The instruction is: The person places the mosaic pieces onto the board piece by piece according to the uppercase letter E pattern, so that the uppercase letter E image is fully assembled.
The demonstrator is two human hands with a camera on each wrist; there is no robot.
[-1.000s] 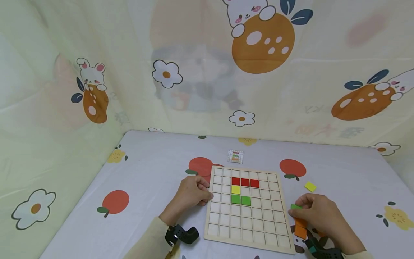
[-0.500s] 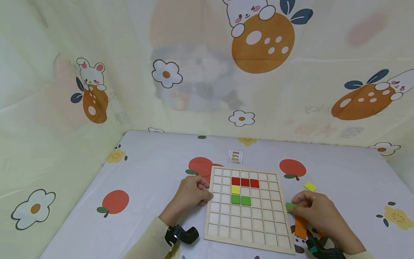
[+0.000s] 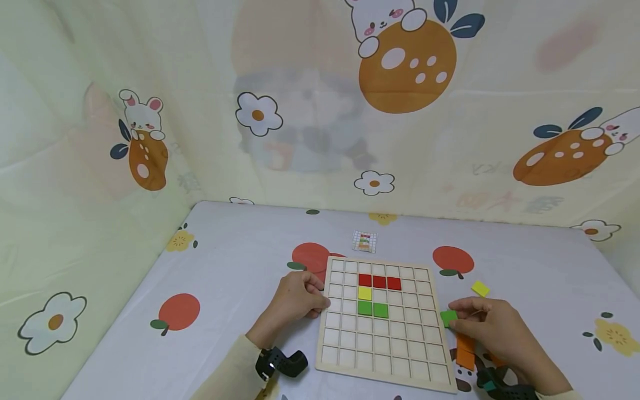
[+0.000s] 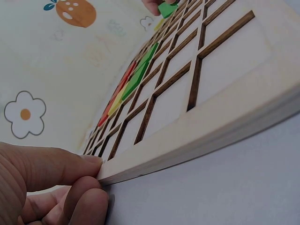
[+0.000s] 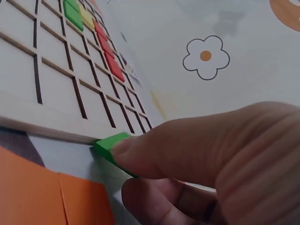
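Note:
A wooden grid board [image 3: 372, 353] lies flat on the table. Three red tiles [image 3: 379, 283] fill one row of it, with a yellow tile [image 3: 365, 293] and two green tiles [image 3: 373, 309] in the rows below. My left hand [image 3: 296, 297] grips the board's left edge, thumb on the frame and fingers curled beneath it in the left wrist view. Between thumb and fingers, my right hand [image 3: 495, 322] pinches a loose green tile [image 5: 110, 144] right at the board's right edge. Orange tiles [image 5: 33, 197] lie just below this hand.
A small pattern card [image 3: 364, 241] with a coloured grid lies behind the board. A loose yellow tile [image 3: 480, 288] rests beyond my right hand. A patterned cloth [image 3: 240, 239] covers the table, and a printed curtain [image 3: 310, 139] hangs behind it.
My right hand has drawn the green tile left, from the orange tiles to the board's right edge. The left hand and the board have stayed in place.

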